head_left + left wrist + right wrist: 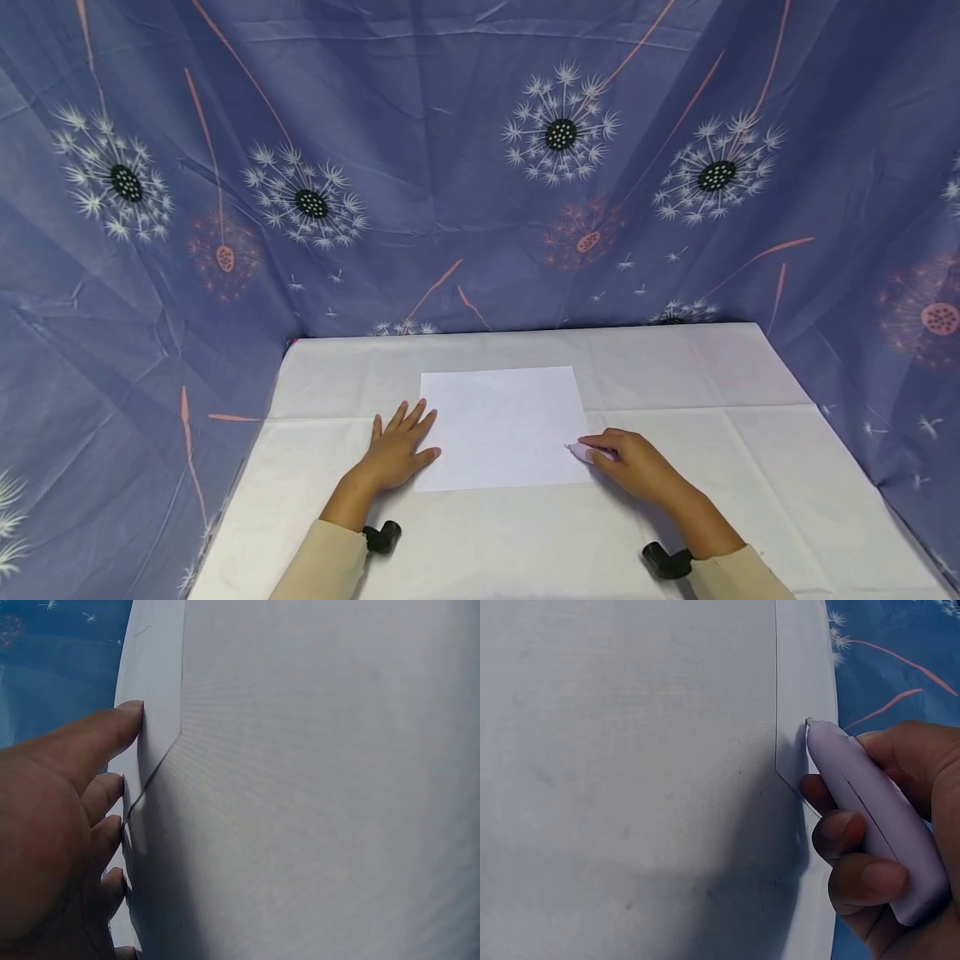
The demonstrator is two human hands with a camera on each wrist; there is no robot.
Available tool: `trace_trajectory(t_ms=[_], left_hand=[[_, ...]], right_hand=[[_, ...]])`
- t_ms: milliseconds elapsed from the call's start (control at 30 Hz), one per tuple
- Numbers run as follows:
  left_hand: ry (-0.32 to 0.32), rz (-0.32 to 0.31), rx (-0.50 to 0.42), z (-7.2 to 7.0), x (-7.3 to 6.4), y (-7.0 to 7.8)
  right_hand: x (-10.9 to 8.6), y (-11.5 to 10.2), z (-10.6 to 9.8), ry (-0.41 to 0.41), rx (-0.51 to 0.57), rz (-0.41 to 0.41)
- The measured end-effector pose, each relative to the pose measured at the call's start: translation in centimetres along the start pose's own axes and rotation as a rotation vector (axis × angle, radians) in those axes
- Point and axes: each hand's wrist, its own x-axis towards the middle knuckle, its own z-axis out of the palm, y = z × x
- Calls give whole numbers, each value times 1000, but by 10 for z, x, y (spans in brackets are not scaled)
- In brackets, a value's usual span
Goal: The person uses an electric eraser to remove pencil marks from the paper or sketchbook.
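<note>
A blank white sheet of paper [502, 425] lies flat on the white cloth. My left hand [397, 454] rests spread at its left edge, thumb and nearest fingertips overlapping the paper, the other fingers reaching onto the cloth. In the left wrist view that hand [60, 817] shows its fingers beside a corner of the sheet. At the paper's right edge, my right hand [633, 462] grips a stubby lavender tool [877, 817] with a small narrow tip and a dark line along its side. Its tip points left, over the paper near the right edge.
A white cloth [675, 367] with fold creases covers the table. Behind and at both sides hangs a blue curtain [450, 167] printed with dandelions. Black wrist mounts [384, 537] sit by the beige sleeves [326, 562].
</note>
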Motion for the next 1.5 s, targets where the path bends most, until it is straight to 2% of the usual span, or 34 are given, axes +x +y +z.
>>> trace_trajectory(t_ms=[233,533,833,1333,1500], left_hand=[[-3,-1,-4,-1,0,1],[-6,-1,-1,-2,-1,1],[-7,-1,-6,-3,-1,3],[8,4,0,1,0,-1],[24,17,-21,1,-1,1]], right_hand=[[2,0,1,-3,12,-41],[0,1,-1,-4,-13,-5],[0,-2,2,-10,19,-26],[0,-9,6,-16,15,-36],[0,-7,7,4,-20,-62]])
